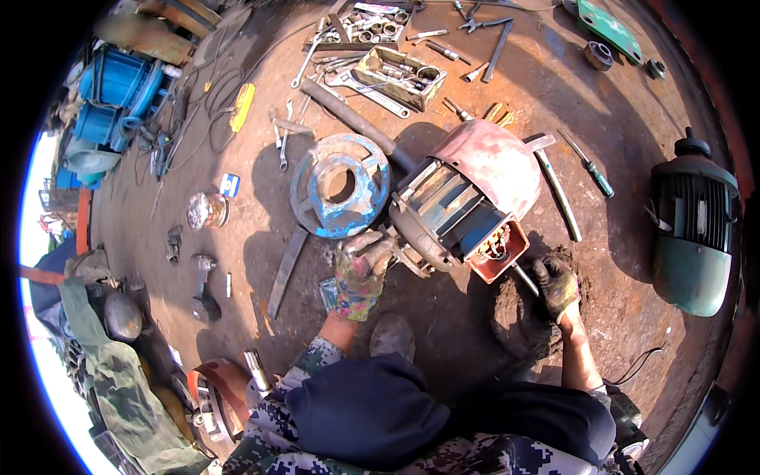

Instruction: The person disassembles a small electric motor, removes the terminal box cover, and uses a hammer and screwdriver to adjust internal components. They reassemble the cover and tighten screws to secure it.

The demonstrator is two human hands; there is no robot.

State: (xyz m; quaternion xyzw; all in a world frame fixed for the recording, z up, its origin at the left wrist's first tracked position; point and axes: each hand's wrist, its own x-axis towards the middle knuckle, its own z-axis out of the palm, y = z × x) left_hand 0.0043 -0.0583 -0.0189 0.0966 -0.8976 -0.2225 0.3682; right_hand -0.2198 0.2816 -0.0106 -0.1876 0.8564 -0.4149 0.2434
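An electric motor (443,206) with a faded pink end cover (495,166) lies on the ground before me. Its open terminal box (497,252) shows loose wires inside. My left hand (362,273), in a soiled patterned glove, has its fingers curled against the motor's near left end; the exact grip is partly hidden. My right hand (558,285), also gloved, is closed round a thin metal rod (524,279) whose far end meets the terminal box's edge. A blue-flaked round flange (339,186) leans beside the motor, next to my left hand.
A long pipe (348,115) reaches to the motor. Beyond are a socket tray (400,77), an adjustable wrench (368,93) and pliers (484,25). A screwdriver (598,178) and green motor (693,229) lie right; a cordless tool (206,289) and tin (207,210) are left.
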